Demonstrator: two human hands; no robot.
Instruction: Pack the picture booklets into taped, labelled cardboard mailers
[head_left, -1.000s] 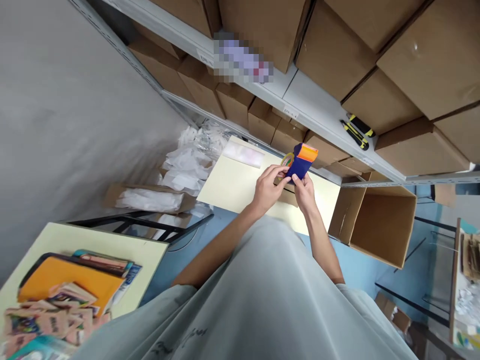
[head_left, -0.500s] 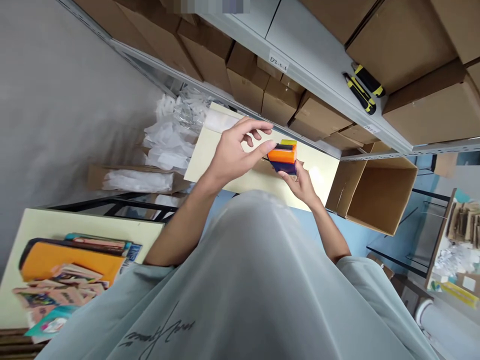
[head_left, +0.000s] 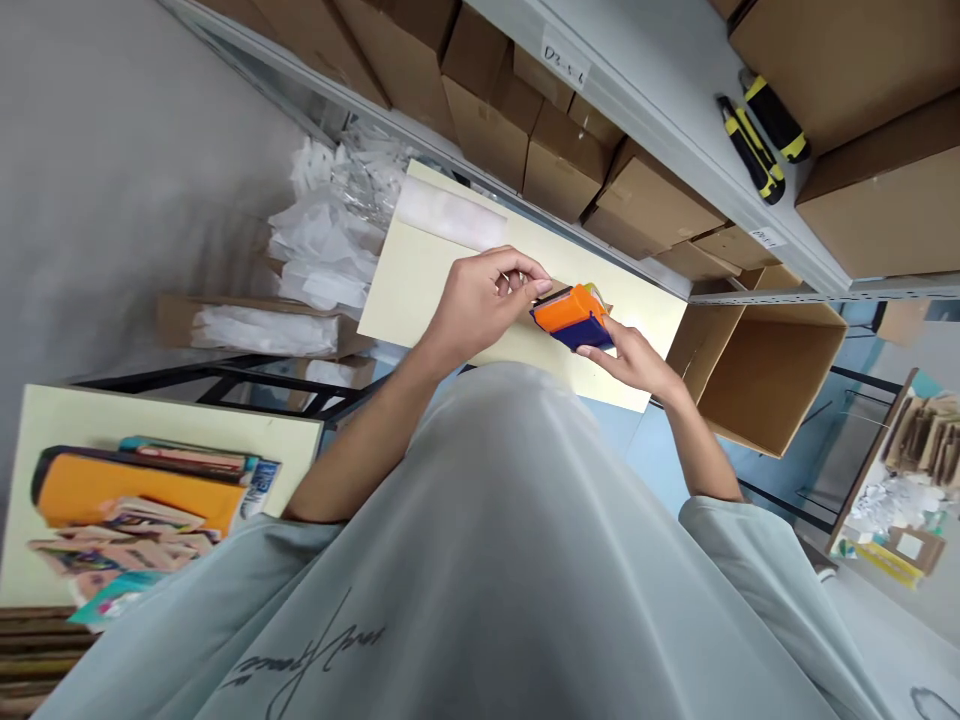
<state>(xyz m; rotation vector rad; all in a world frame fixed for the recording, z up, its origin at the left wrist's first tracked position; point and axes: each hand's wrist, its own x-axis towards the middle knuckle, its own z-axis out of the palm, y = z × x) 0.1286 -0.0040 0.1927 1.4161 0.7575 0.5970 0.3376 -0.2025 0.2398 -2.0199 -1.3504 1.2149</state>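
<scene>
One dispenser (head_left: 574, 312) over table (head_left: 420, 272), shelving (head_left: 652, 80) beyond

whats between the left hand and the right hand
In the head view, an orange-and-blue tape dispenser: the right hand holds it, while the left hand has its fingertips by the opposite end, contact unclear.

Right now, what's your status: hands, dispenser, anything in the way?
Right hand gripping dispenser. Left hand fingertips at its edge, contact unclear. Cutters on shelf, apart from both hands.
</scene>
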